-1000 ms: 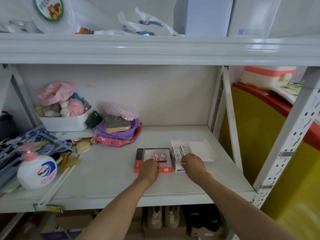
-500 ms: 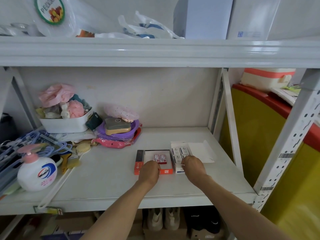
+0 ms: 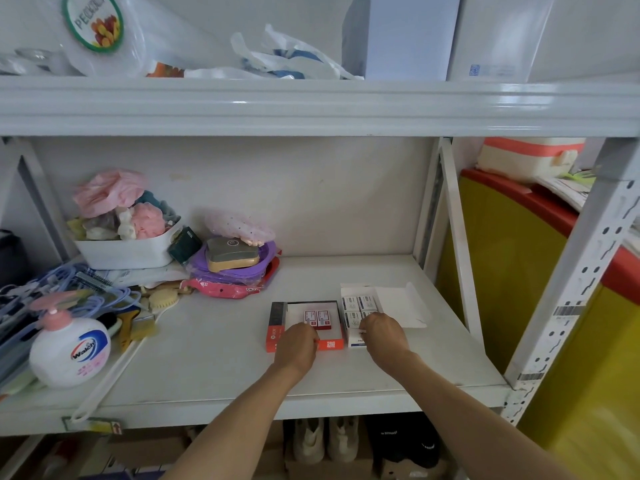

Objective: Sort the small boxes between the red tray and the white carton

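Note:
A shallow red tray (image 3: 276, 329) lies on the shelf with two small red boxes (image 3: 317, 319) side by side inside it. Touching its right side is an open white carton (image 3: 356, 342) holding several small white boxes (image 3: 358, 303), its flap (image 3: 398, 303) folded out to the right. My left hand (image 3: 298, 344) rests knuckles-up over the tray's front edge with fingers curled; anything under it is hidden. My right hand (image 3: 382, 336) covers the carton's front row, thumb and fingers pinched on a small white box (image 3: 362, 330).
On the left of the shelf (image 3: 214, 362) stand a soap pump bottle (image 3: 69, 351), brushes (image 3: 138, 327), hangers, a white bin of cloths (image 3: 128, 251) and a purple and pink pile (image 3: 235, 268). A shelf upright (image 3: 457, 265) rises at the right. The upper shelf beam (image 3: 311, 105) hangs overhead.

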